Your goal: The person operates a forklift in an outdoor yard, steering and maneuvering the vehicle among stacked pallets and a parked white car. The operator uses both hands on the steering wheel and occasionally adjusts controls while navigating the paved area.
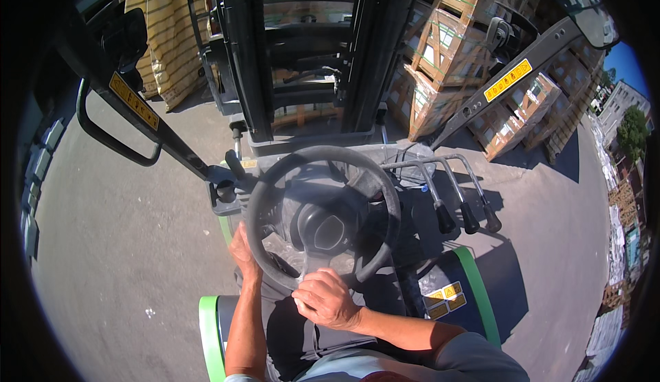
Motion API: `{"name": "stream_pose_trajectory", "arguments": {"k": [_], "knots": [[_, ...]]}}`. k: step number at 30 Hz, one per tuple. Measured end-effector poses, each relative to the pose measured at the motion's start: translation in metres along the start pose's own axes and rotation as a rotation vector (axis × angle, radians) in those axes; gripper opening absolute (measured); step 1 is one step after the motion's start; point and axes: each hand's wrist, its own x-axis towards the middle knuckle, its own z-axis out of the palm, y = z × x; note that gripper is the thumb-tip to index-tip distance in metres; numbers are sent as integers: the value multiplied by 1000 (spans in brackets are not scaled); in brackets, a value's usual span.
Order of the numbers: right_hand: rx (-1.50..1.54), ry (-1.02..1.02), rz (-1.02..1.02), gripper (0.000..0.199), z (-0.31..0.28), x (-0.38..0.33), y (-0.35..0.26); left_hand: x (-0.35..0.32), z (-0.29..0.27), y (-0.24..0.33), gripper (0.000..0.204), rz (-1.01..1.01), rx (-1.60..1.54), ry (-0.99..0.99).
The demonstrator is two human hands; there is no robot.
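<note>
At frame centre, my left hand (242,248) and right hand (326,299) grip the round black steering wheel (323,220); the wrapped carton stacks (447,59) ahead are not yet reached.

Hard sun, sharp picture, bent edges.
Bright daylight throws dark shadows off my steering wheel (323,210) and onto the pavement (124,244); the fisheye curves straight lines, with a black rim.

Steering wheel (323,217) matt black plastic with clear crinkled film glossy over the hub, three levers (462,206) bare grey metal with matt black knobs, mast (309,45) upper centre dark painted steel, stacked loads (474,52) upper right in shiny wrap, ground (130,244) rough grey concrete.
</note>
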Motion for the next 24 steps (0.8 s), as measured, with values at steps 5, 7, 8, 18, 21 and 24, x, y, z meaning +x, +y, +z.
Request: {"name": "stream_pose_trajectory", "arguments": {"k": [5,7,8,18,21,24], "knots": [[-20,36,62,24,-14,-11,0,12,-4,2,48,-43,16,-40],[-20,16,57,25,-9,-8,-3,24,-9,4,47,-29,81,-77],[-5,34,61,24,-6,-5,-4,30,-10,3,46,-11,98,-85],[6,-43,-10,21,15,23,-12,52,-10,-11,38,-17,160,-42],[-26,-51,-109,19,36,57,-14,52,-14,-10,36,1,107,-72],[-46,68,-177,22,53,116,-6,54,-17,-6,32,56,251,-89]]}}
